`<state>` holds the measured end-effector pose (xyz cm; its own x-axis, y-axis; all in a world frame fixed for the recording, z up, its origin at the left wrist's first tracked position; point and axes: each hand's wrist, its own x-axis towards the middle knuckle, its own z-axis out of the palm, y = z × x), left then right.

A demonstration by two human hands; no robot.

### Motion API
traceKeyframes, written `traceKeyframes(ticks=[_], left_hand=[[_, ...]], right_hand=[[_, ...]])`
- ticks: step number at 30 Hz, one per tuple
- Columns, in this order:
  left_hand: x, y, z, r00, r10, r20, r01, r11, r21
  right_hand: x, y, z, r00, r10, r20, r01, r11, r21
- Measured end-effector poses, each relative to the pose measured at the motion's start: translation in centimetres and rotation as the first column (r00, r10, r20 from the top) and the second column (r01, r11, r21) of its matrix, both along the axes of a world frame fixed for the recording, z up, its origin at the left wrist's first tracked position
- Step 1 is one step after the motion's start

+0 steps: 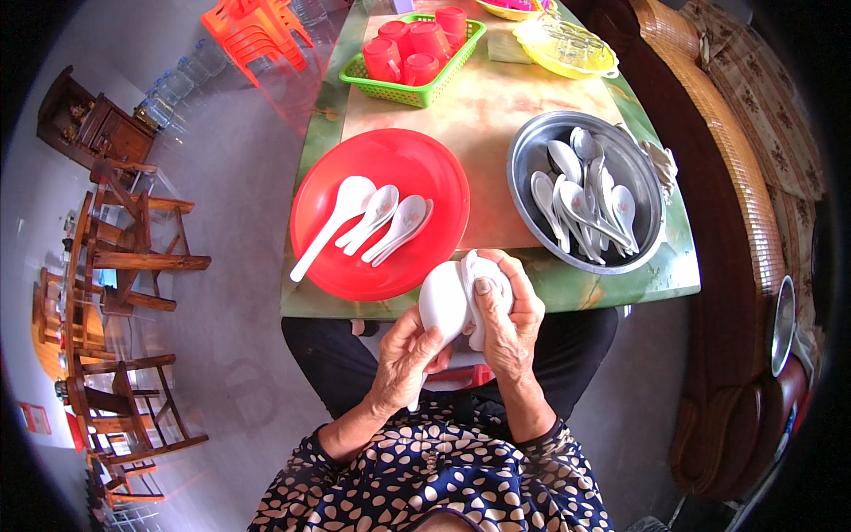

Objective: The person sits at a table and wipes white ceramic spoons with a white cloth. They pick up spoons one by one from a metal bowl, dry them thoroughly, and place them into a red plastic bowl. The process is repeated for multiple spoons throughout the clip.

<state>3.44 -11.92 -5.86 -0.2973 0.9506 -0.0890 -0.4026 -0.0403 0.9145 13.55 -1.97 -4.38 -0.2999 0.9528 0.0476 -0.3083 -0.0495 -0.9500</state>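
My left hand (403, 363) is closed around a large white serving spoon (443, 300), its rounded bowl up and its handle pointing down toward my lap. A white cloth (472, 270) is bunched in my right hand (510, 324), thumb pressed on it against the spoon's bowl. Both hands are just off the table's near edge. Beyond them, to the left, a red plate (425, 168) carries a long white ladle (341, 217) and several small white soup spoons (381, 210) with flower prints. Several more spoons (581, 204) lie heaped in a grey metal basin (521, 208) at the right.
A green basket (355, 78) of red cups (417, 44) stands farther back on the marbled table (487, 115). Next to it is a yellow tray (567, 66). A crumpled cloth (660, 168) lies by the basin. Wooden chairs (133, 257) stand left, a long brown bench (736, 222) right.
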Motion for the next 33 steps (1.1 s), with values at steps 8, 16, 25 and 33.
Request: traceKeyframes(ticks=[8,16,25,33], left_hand=[[-0.7,0.4,0.4,0.965,0.045,0.258,-0.038,0.999,-0.033],[-0.9,-0.1,0.2,0.948,-0.047,0.313,0.046,0.999,0.012],[-1.0,0.2,-0.2,0.952,0.048,0.304,-0.056,0.998,0.020],[-1.1,0.3,-0.4,0.880,0.114,0.461,-0.146,0.989,0.035]], right_hand=[[0.3,-2.1,-1.3,0.965,-0.174,0.198,0.002,0.756,0.655],[-0.1,0.3,-0.6,0.984,-0.112,0.142,0.023,0.856,0.517],[0.1,-1.1,-2.0,0.995,-0.021,0.100,-0.020,0.922,0.388],[0.2,-3.0,-3.0,0.987,-0.040,0.156,-0.039,0.880,0.473]])
